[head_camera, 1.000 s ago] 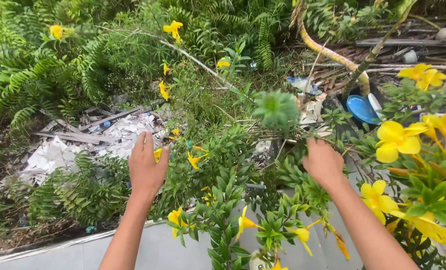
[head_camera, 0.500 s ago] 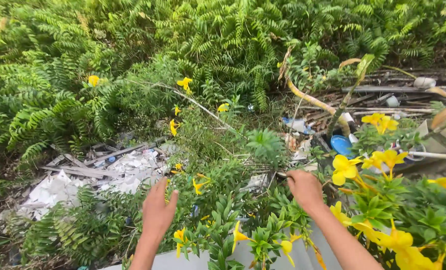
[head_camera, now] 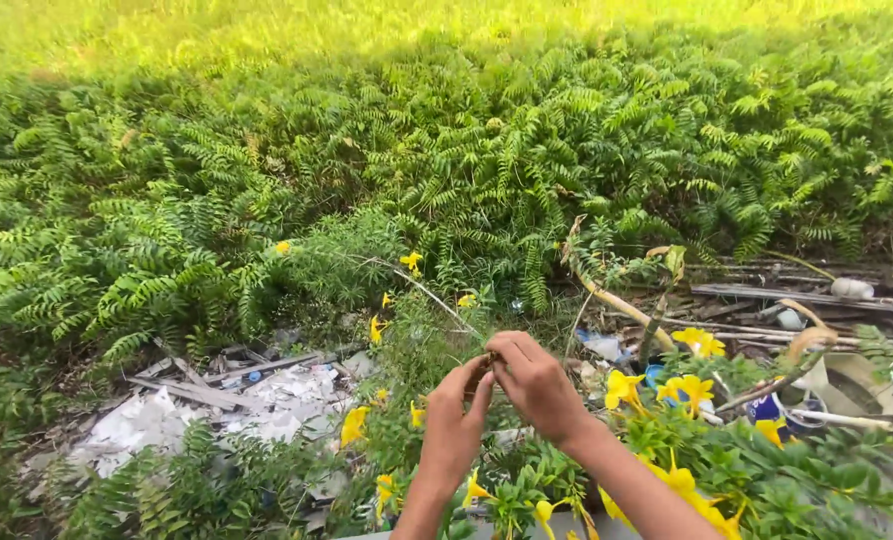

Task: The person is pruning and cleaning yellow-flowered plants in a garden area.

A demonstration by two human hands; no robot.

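Both hands, apart a sec ago, now meet: left hand & right hand pinching a small stem tip above the yellow-flowered shrub.

A thick bank of ferns is spread across the middle of the frame. White rubble and grey planks are seen lower left; scattered litter is seen at right.

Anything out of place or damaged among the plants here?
Yes. White rubble and broken boards lie dumped among the ferns, left of the left hand. More litter, a blue container and planks, sits right of the right hand.
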